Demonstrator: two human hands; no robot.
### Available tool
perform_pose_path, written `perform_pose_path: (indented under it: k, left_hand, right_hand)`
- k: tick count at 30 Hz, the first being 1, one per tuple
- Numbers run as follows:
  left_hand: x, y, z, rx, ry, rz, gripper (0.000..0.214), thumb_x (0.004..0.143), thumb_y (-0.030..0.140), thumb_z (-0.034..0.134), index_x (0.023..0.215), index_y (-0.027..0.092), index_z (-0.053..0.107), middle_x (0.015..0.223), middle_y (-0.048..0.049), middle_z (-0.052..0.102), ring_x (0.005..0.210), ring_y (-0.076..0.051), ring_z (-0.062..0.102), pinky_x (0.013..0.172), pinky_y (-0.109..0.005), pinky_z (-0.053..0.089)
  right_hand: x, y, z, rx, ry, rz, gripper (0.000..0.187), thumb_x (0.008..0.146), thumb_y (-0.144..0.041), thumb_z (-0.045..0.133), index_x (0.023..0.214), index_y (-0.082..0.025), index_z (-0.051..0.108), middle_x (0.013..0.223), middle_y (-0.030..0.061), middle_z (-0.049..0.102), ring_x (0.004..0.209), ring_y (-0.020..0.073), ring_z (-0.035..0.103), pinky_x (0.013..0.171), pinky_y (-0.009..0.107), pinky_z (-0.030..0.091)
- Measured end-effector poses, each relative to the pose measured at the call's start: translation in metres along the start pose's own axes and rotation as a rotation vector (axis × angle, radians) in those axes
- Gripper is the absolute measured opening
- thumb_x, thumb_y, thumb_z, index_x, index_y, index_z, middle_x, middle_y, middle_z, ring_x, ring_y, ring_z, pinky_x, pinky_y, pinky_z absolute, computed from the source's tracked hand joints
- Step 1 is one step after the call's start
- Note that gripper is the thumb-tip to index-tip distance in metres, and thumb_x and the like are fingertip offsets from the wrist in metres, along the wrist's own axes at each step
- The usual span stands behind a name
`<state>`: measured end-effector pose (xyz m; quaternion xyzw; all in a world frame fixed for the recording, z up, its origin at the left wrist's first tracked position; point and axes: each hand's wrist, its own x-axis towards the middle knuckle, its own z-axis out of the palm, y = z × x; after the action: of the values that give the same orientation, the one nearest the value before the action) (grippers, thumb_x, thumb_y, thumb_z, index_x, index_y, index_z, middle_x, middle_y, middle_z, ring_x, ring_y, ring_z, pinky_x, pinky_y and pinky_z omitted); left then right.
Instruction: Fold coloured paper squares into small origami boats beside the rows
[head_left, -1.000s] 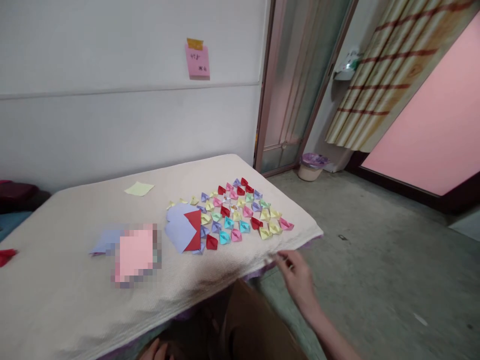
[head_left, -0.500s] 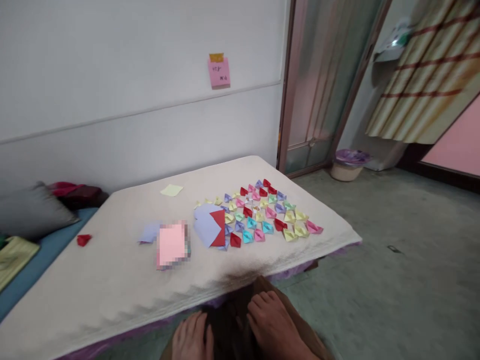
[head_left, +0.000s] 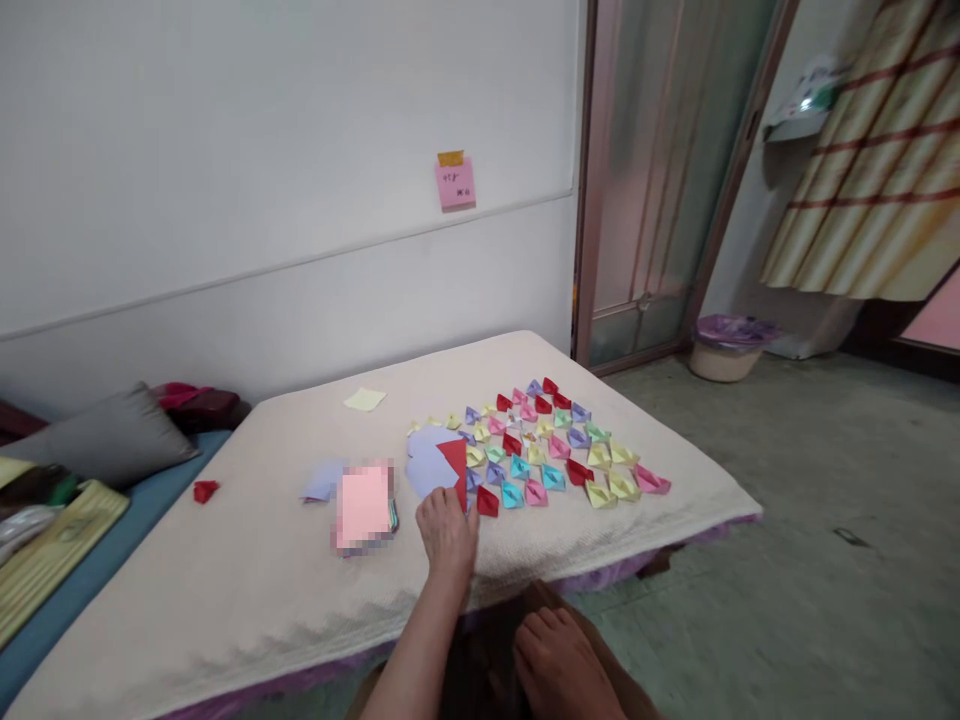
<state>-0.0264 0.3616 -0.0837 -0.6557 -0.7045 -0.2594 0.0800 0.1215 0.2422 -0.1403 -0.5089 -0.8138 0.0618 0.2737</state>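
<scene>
A rounded lavender paper piece (head_left: 429, 462) with a notched red paper strip (head_left: 456, 464) along its right side lies flat on the bed. My left hand (head_left: 448, 528) reaches over its lower edge, thumb apart from the bent fingers; whether the fingertips touch the paper is hard to see. Right of the piece, many small folded paper boats (head_left: 555, 447) in red, pink, yellow, blue, green and purple lie in rows. My right hand (head_left: 556, 655) rests on my leg, holding nothing, its fingers laid over the knee.
Left of the lavender piece are a blurred-out pink stack (head_left: 364, 505), lavender sheets (head_left: 322, 482) and a red folded paper (head_left: 205, 491). A yellow sheet (head_left: 365, 400) lies farther back on the bed (head_left: 247, 600). A grey pillow (head_left: 112, 435) is at left; a bin (head_left: 726, 350) stands on the floor.
My left hand has left my leg and moved forward to the lower edge of the lavender piece. My right hand stays on my leg. The view has shifted slightly left and up.
</scene>
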Motion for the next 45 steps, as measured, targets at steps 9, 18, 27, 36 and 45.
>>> perform_pose_path:
  k: [9, 18, 27, 36, 45]
  left_hand:
    - [0.033, -0.035, -0.011, -0.207, 0.075, -0.34, 0.022, 0.081, 0.022, 0.046, 0.069, 0.015, 0.063, 0.074, -0.0097, 0.061, 0.077, -0.024, 0.056, 0.073, -0.036, 0.038]
    - [-0.018, -0.073, -0.071, -0.815, 0.281, -0.589, 0.025, 0.065, 0.039, 0.065, 0.073, 0.016, 0.064, 0.07, -0.0003, 0.063, 0.071, -0.019, 0.058, 0.069, -0.031, 0.043]
    - [-0.136, -0.043, -0.115, -1.456, 0.085, -0.767, 0.028, 0.056, 0.034, 0.079, 0.068, 0.015, 0.062, 0.071, -0.0025, 0.069, 0.067, -0.016, 0.065, 0.071, -0.032, 0.052]
    - [-0.223, -0.01, -0.174, -1.946, -0.13, -0.746, 0.02, 0.064, 0.023, 0.076, 0.081, 0.016, 0.067, 0.084, -0.005, 0.071, 0.076, -0.017, 0.065, 0.071, -0.028, 0.05]
    - [-0.259, 0.013, -0.228, -1.814, -0.173, -0.498, 0.016, 0.066, 0.024, 0.073, 0.06, 0.015, 0.061, 0.104, -0.0068, 0.066, 0.095, -0.023, 0.06, 0.083, -0.033, 0.046]
  right_hand:
    - [0.0, -0.003, -0.002, -0.01, -0.077, 0.033, 0.01, 0.076, -0.013, 0.064, 0.069, -0.021, 0.064, 0.072, -0.0008, 0.064, 0.074, 0.0171, 0.052, 0.077, 0.031, 0.026]
    - [0.003, -0.014, -0.009, -0.028, -0.097, 0.07, 0.012, 0.078, -0.013, 0.061, 0.07, -0.02, 0.065, 0.075, 0.0015, 0.066, 0.079, 0.0198, 0.055, 0.082, 0.033, 0.029]
    - [0.0, -0.023, -0.022, 0.018, -0.148, -0.05, 0.016, 0.082, -0.011, 0.051, 0.072, -0.015, 0.063, 0.076, 0.0081, 0.064, 0.078, 0.0218, 0.054, 0.076, 0.033, 0.031]
    - [-0.049, -0.067, -0.062, 0.359, -0.244, -0.126, 0.025, 0.086, -0.017, 0.042, 0.096, -0.016, 0.065, 0.077, 0.0038, 0.067, 0.071, 0.0175, 0.059, 0.071, 0.028, 0.041]
    - [-0.109, -0.116, -0.153, 1.477, -0.219, 0.292, 0.026, 0.074, -0.039, 0.064, 0.084, -0.015, 0.064, 0.062, -0.0002, 0.058, 0.051, 0.0111, 0.046, 0.051, 0.022, 0.034]
